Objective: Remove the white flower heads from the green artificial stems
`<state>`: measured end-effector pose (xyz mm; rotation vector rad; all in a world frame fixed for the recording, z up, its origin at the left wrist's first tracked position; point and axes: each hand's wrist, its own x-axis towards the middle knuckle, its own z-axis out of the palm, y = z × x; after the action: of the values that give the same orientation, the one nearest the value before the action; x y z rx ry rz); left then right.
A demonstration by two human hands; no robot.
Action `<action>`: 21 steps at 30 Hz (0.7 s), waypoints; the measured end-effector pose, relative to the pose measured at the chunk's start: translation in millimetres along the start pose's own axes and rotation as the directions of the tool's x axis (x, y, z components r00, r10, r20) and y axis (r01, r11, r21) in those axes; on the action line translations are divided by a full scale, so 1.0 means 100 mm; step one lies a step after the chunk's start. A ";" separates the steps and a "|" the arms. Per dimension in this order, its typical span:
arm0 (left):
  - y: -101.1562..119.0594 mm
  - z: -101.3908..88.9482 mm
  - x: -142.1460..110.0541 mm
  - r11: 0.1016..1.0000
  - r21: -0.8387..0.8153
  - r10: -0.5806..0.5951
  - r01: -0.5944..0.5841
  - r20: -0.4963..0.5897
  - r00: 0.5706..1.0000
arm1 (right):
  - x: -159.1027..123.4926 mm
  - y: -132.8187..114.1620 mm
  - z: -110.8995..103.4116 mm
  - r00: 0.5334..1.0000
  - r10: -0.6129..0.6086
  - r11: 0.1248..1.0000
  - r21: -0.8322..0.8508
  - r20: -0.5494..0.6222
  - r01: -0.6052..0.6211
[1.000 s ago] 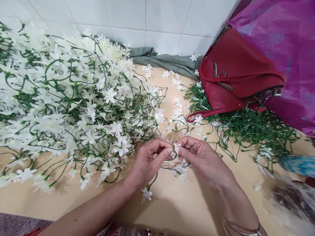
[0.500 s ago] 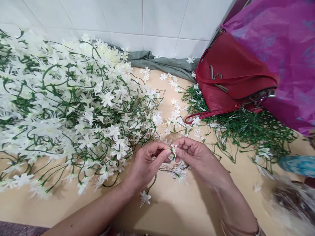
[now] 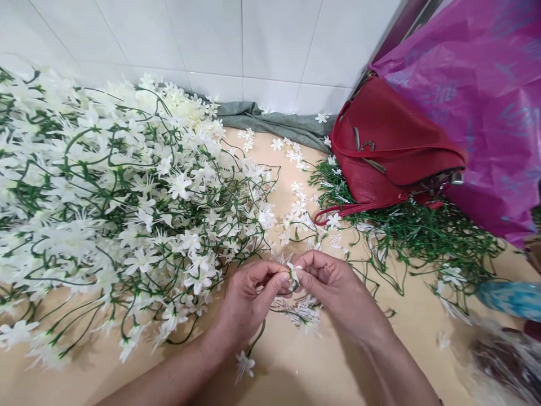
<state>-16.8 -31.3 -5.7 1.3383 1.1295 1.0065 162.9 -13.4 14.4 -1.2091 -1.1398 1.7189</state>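
Between the fingertips of both hands is a small white artificial flower (image 3: 293,274). My left hand (image 3: 256,296) pinches it from the left, thumb against forefinger, around the green stem end. A green stem with another white flower (image 3: 244,365) at its end hangs below this hand. From the right, my right hand (image 3: 333,287) pinches the petals of the same flower between thumb and forefinger. White stamen bunches (image 3: 302,316) lie on the tabletop just under the hands. My fingers partly hide the stem.
A big heap of white artificial flowers (image 3: 139,208) fills the left side. Loose blossoms (image 3: 298,206) lie in the middle. A red handbag (image 3: 393,141) rests by green stems (image 3: 439,231) at the right, before a purple plastic bag (image 3: 486,113). Tiled wall (image 3: 279,39) stands behind.
The view has tilted slightly, so everything sits a little lower in the picture. Both hands keep their pinch, and the flower between them shows its petals more plainly.
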 end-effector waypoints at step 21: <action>-0.03 0.03 -0.03 0.989 -0.147 0.013 -0.011 0.010 1.000 | 0.00 0.02 0.04 0.998 -0.055 0.986 0.158 0.041 0.048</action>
<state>-15.1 -34.5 -8.9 1.2324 1.0202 1.0696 158.9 -14.5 13.3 -1.0418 -1.0320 1.7690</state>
